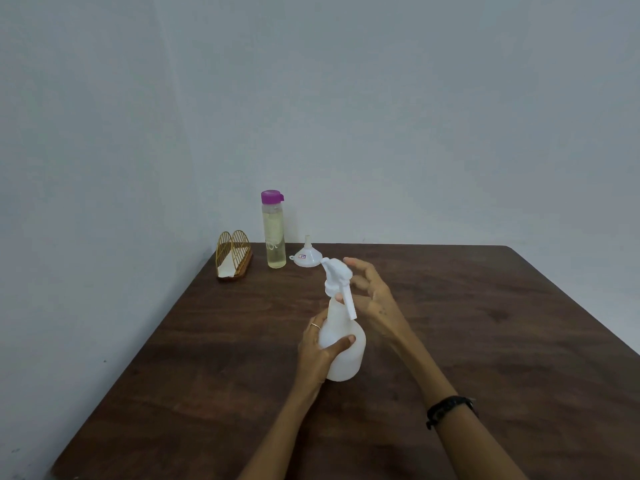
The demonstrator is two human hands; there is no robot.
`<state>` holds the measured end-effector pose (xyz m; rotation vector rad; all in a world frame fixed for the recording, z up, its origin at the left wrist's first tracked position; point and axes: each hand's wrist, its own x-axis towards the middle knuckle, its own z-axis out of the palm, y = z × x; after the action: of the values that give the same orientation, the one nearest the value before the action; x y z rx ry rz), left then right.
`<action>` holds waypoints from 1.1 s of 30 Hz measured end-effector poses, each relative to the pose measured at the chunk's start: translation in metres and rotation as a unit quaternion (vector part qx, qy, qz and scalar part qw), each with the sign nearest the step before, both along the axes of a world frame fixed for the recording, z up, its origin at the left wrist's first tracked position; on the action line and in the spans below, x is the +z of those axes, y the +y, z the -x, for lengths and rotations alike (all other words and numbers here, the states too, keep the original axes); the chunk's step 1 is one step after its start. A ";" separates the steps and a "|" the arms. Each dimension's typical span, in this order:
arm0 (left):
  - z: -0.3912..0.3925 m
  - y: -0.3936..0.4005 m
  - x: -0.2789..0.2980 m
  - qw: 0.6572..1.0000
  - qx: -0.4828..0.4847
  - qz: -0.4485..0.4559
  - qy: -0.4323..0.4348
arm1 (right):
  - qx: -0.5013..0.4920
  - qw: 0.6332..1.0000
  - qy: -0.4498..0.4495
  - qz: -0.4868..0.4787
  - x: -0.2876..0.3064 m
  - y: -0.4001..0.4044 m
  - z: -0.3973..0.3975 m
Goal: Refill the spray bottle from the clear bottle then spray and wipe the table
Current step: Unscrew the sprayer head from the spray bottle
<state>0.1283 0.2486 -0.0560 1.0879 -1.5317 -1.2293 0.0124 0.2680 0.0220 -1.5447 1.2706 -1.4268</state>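
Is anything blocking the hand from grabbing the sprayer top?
Nothing visible. The right hand is open just beside the spray head, while the left hand holds the spray bottle. The funnel stands behind.

Plain pale grey wall [381, 98] is spanning the far side, meeting a dark brown wooden table [485, 323] lying under soft, even light.

We grip the spray bottle [343, 351] with our left hand [320, 351] mid-table [485, 341]; our right hand [372, 292] spreads loosely beside its trigger head [337, 273].
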 end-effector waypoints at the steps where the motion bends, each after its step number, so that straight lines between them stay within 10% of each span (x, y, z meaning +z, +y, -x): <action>1: 0.000 0.000 -0.002 1.000 0.000 0.002 -0.007 | -0.008 0.999 0.035 -0.005 -0.002 -0.001 0.001; 33: -0.003 0.000 0.003 1.000 -0.011 -0.019 -0.022 | -0.185 0.940 -0.062 0.281 0.143 0.057 0.011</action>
<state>0.1318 0.2489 -0.0527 1.1320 -1.5633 -1.2606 0.0012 0.3247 0.1649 -1.5778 1.1741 -2.2457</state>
